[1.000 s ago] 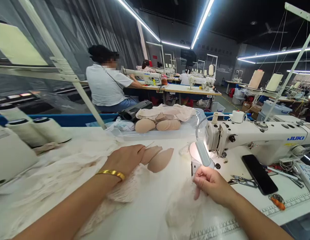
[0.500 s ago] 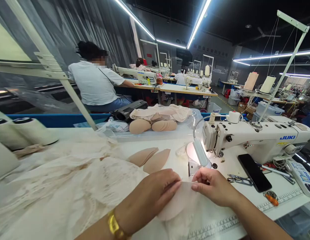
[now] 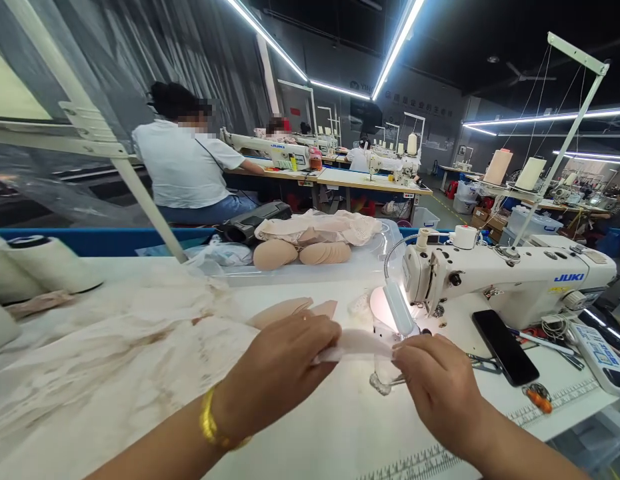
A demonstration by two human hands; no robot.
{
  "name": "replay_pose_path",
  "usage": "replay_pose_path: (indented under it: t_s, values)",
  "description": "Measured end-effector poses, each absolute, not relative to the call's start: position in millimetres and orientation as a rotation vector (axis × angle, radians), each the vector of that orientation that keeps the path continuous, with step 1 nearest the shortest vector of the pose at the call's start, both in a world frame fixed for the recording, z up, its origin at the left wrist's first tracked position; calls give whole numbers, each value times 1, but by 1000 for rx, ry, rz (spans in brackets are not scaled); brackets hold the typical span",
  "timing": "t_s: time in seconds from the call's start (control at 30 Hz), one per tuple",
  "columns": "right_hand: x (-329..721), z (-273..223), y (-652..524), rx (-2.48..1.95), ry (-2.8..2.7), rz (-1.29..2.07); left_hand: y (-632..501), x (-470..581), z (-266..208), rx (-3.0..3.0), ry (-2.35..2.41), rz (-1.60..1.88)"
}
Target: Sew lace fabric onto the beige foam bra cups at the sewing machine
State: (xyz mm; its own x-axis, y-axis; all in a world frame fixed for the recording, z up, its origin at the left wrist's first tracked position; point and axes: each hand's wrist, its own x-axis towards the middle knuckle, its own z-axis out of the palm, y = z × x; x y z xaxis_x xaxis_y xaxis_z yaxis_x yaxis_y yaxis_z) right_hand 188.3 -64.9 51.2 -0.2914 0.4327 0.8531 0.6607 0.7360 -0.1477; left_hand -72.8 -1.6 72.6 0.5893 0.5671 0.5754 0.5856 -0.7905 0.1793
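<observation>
Spanning the space between two hands, a pale piece of material (image 3: 365, 347) is held over the white tabletop (image 3: 300, 427), and the clock is read from there. At nine o'clock, its near end is clamped by the left hand (image 3: 285, 363), fingers folded in; at three to four, the other end is pinched by the right hand (image 3: 443, 387), so both grips are closed on it.

Across the surface now! At nine, cream lace fabric (image 3: 130, 360) is spread in a loose heap, backed by thread spools (image 3: 55, 263). At ten, flat beige pads (image 3: 283, 313) are partly hidden behind the left hand. At eleven, a clear plastic tray (image 3: 387, 250) is loaded with stacked cups (image 3: 325, 253) and lacy pieces (image 3: 320, 227). At two, a white sewing machine (image 3: 495, 273) is lit at its needle end by a small lamp (image 3: 399, 308). A black phone (image 3: 506, 347) is laid at three, and ruler markings (image 3: 415, 463) are seen at five.

Out in the room, a white-shirted co-worker (image 3: 185, 163) is seated at ten, grey curtains (image 3: 210, 60) are hung at eleven, and a light tube (image 3: 400, 47) is run overhead at twelve.
</observation>
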Motion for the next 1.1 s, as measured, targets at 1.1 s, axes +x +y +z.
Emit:
replay_pose_path:
  t_s: [1.1]
  values:
    - [254,8,-17,-818,-2534,0,1,1,11,-2851,-598,-717]
